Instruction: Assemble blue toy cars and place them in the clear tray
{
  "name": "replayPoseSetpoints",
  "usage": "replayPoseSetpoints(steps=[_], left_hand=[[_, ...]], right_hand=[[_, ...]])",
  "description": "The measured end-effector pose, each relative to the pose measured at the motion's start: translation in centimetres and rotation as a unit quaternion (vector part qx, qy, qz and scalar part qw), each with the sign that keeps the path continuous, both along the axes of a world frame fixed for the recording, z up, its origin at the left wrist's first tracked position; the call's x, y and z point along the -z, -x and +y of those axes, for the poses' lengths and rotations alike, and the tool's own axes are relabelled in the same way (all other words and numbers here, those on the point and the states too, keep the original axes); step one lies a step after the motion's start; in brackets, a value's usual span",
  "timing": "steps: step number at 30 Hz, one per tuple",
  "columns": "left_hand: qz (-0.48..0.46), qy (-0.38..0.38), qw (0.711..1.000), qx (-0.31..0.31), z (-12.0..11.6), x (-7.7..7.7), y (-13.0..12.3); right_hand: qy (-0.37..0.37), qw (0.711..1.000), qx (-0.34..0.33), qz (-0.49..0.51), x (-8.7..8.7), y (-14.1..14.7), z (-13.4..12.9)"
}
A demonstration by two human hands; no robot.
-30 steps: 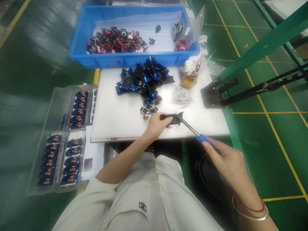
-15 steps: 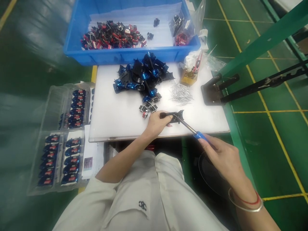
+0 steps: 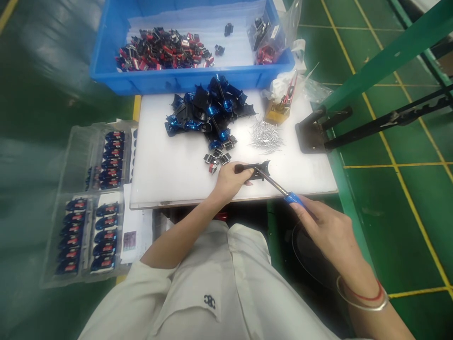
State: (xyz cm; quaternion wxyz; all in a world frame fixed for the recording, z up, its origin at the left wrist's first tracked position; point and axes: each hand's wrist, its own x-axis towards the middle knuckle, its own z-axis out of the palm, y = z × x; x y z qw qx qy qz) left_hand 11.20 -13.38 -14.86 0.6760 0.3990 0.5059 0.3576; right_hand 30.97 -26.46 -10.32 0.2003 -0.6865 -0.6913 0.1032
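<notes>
My left hand [image 3: 229, 183] rests near the table's front edge, its fingers closed around a black plastic part [image 3: 262, 169] with a forked right end. In my right hand [image 3: 327, 231] is a blue-handled soldering iron [image 3: 274, 183], slanting up to the left. Its thin tip meets the black part beside my left thumb; whether it presses on it is too small to tell. Just behind my left hand lie several small black-and-silver switches [image 3: 218, 157], one with red. A heap of black and blue plastic housings [image 3: 203, 111] lies farther back, left of a pile of thin silver wires [image 3: 266, 136].
A blue bin [image 3: 191, 81] with many red and black small parts stands at the table's back. A yellow box [image 3: 278, 112] holds red-handled tools. Clear trays [image 3: 79, 160] of blue-and-red pieces lie left. A black metal bracket [image 3: 313, 137] stands at the right edge.
The view has shifted very slightly. Both hands, the black part and the soldering iron keep nearly the same positions.
</notes>
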Motion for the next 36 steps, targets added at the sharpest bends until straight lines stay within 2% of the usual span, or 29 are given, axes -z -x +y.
replayPoseSetpoints(steps=[6, 9, 13, 16, 18, 21, 23, 24, 26, 28, 30, 33, 36], left_hand=[[-0.007, -0.006, 1.0, -0.004, 0.0, 0.5, 0.0], [-0.02, -0.004, 1.0, -0.003, 0.0, 0.7, 0.0], [-0.043, 0.015, 0.999, -0.007, 0.0, 0.7, 0.1], [-0.063, 0.03, 0.998, -0.004, 0.1, 0.6, 0.3], [-0.072, 0.035, 0.997, 0.0, 0.1, 0.5, 0.5], [-0.049, 0.013, 0.999, 0.015, -0.2, 0.2, 0.8], [-0.005, -0.049, 0.998, 0.033, -0.8, -0.1, 1.0], [0.022, -0.104, 0.993, 0.042, -1.1, -0.2, 1.1], [0.075, -0.262, 0.961, 0.056, -1.8, -0.4, 1.3], [0.118, -0.44, 0.888, 0.064, -2.4, -0.5, 1.5], [0.152, -0.573, 0.801, 0.082, -2.7, -0.5, 1.8], [0.188, -0.673, 0.707, 0.115, -2.8, -0.5, 2.3], [0.205, -0.729, 0.64, 0.13, -2.7, -0.5, 2.9]], right_hand=[[-0.039, 0.996, -0.035, -0.07, -0.5, 0.4, -0.1], [-0.048, 0.996, -0.034, -0.07, -1.0, 0.1, -0.4], [-0.056, 0.997, 0.046, 0.003, -1.7, -0.7, -0.6], [-0.014, 0.986, 0.134, 0.1, -1.7, -1.0, -0.1], [0.022, 0.965, 0.174, 0.193, -1.3, -0.8, 0.7], [0.056, 0.909, 0.201, 0.36, -0.3, -0.1, 2.3], [0.077, 0.869, 0.203, 0.445, 0.3, 0.6, 3.5], [0.086, 0.853, 0.2, 0.474, 0.6, 0.9, 4.1], [0.094, 0.835, 0.184, 0.511, 0.9, 1.6, 5.1], [0.1, 0.825, 0.163, 0.532, 1.1, 2.2, 5.8], [0.112, 0.817, 0.149, 0.545, 1.2, 2.6, 6.3], [0.13, 0.806, 0.142, 0.559, 1.0, 3.1, 6.6], [0.143, 0.802, 0.14, 0.563, 0.4, 3.4, 6.5]])
